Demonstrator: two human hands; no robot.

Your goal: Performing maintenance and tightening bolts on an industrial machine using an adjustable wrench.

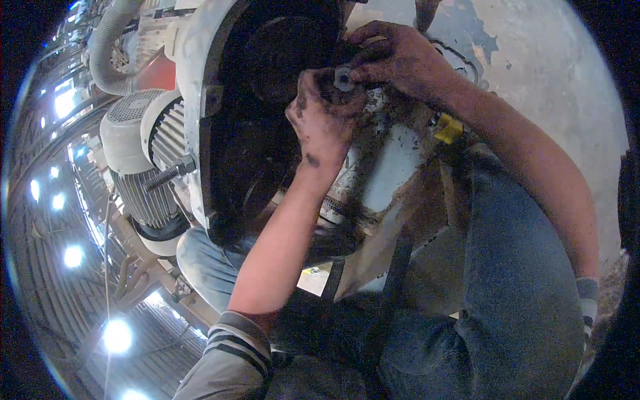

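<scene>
My two hands meet at the dark, greasy opening of a machine housing [195, 113]. Between them shows a small grey metal hex nut [344, 79] with a dark hole in its middle. My right hand [403, 63] comes in from the right with bent fingers, its thumb and fingertips pinching at the nut's edge. My left hand [325, 120] is closed just below and left of the nut. Its curled fingers hide whatever is in them. Black grease smears both hands.
A threaded bolt with a nut [170, 175] sticks out of the housing's left edge. Beyond it stand grey finned motors [143, 193] and a ribbed hose [110, 50]. A yellow piece [448, 129] lies by my right forearm. My jeans-clad legs [513, 247] flank the machine.
</scene>
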